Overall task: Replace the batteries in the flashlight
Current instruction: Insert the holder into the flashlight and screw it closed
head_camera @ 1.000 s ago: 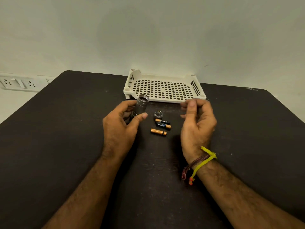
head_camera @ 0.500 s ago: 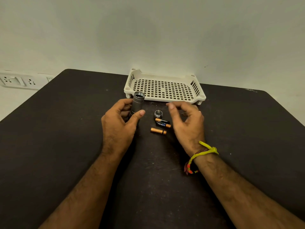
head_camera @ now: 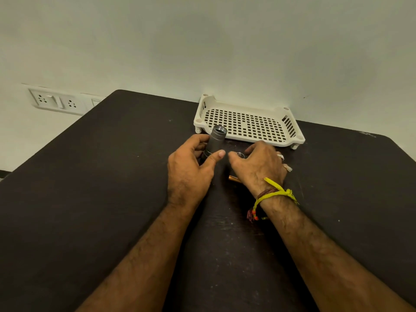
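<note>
Fingers and thumb of the left hand (head_camera: 189, 172) form the grip around the flashlight (head_camera: 215, 140), holding its grey metal body tilted so the open threaded end points up and away, just in front of the white tray. Beside it, the right hand (head_camera: 258, 165) is lowered palm-down onto the tabletop (head_camera: 90, 199), fingers curled over a small round tail cap (head_camera: 240, 154) that peeks out between thumb and forefinger; whether that grip has closed on the cap I cannot tell. One copper-coloured battery (head_camera: 234, 178) pokes out from under the right wrist, lying on the dark surface. A yellow thread band (head_camera: 273, 194) circles that wrist. Farther back, the perforated white tray (head_camera: 297, 140) sits against the wall, and a socket plate (head_camera: 56, 102) shows at the left.
</note>
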Motion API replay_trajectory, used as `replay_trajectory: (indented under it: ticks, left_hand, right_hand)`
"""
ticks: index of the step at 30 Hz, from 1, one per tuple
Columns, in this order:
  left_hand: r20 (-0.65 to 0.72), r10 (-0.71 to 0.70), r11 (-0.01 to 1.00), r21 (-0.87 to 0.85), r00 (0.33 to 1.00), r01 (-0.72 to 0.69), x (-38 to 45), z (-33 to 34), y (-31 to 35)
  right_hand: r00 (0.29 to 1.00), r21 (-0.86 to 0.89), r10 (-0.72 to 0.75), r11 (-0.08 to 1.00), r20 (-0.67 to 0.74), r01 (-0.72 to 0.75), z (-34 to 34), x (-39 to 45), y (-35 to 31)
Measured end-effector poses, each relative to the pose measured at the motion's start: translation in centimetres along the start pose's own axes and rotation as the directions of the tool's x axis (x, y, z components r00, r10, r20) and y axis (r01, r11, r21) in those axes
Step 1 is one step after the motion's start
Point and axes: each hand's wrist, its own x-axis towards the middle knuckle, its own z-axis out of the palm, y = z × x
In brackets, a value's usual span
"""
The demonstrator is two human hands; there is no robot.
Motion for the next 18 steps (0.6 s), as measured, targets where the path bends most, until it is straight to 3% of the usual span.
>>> replay_trajectory:
  ticks: [7, 11, 13, 15, 18]
  left_hand:
    - [0.003, -0.007, 1.0, 0.023, 1.0, 0.007, 0.1, 0.0, 0.0]
    - [-0.004, 0.013, 0.999, 0.03, 1.0, -0.013, 0.0, 0.0, 0.1]
    - [0.001, 0.025, 0.999, 0.038, 1.0, -0.025, -0.1, 0.0, 0.2]
    - [0.009, 0.021, 0.999, 0.044, 1.0, -0.021, -0.1, -0.1, 0.3]
    - [0.052, 0.01, 1.0, 0.029, 0.999, -0.011, -0.1, -0.3, 0.3]
  right_hand:
    - [1.0, 0.078, 0.018, 0.997, -0.023, -0.016, 0.4, -0.1, -0.4]
    - [0.99, 0.296, 0.016, 0.955, -0.143, 0.027, 0.2, -0.2, -0.1]
    - [0.98, 0.524, 0.027, 0.848, -0.195, 0.081, 0.0, 0.2, 0.3]
    - [0.976, 0.747, 0.066, 0.655, -0.206, 0.113, -0.6, 0.5, 0.8]
    - [0.982, 0.902, 0.11, 0.42, -0.156, 0.096, -1.3, 0.7, 1.9]
